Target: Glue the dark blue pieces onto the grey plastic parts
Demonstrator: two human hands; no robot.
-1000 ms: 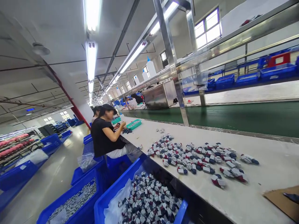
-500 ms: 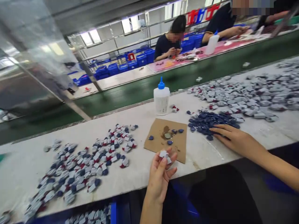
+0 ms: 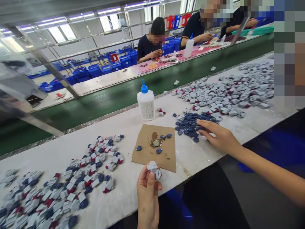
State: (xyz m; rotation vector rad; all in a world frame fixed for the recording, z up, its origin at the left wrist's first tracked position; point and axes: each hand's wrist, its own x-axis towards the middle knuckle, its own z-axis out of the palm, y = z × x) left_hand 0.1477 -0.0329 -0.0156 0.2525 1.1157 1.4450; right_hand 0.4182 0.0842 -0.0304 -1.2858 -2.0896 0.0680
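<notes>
A small white piece (image 3: 152,165) is held between the thumb and fingers of my left hand (image 3: 149,187), just below a brown cardboard square (image 3: 140,156). On the cardboard lie a round metal cap (image 3: 156,143) in a brown wet stain and several dark blue pieces (image 3: 159,151). My right hand (image 3: 220,136) reaches into a pile of dark blue pieces (image 3: 190,122), thumb and fingers apart at its right edge; no piece can be made out between them. Behind the cardboard stands a white bottle with a blue cap (image 3: 146,106).
Joined white, red and blue pieces (image 3: 71,187) spread over the left of the white table (image 3: 119,197). A large heap of white and red pieces (image 3: 224,95) lies at the right back. Beyond a green belt (image 3: 107,105), people (image 3: 150,44) work at another table.
The view has turned to the right, so things sit further left. My left hand's fingers have closed in around the white piece. My right hand stays at the blue pile, its fingers slightly raised.
</notes>
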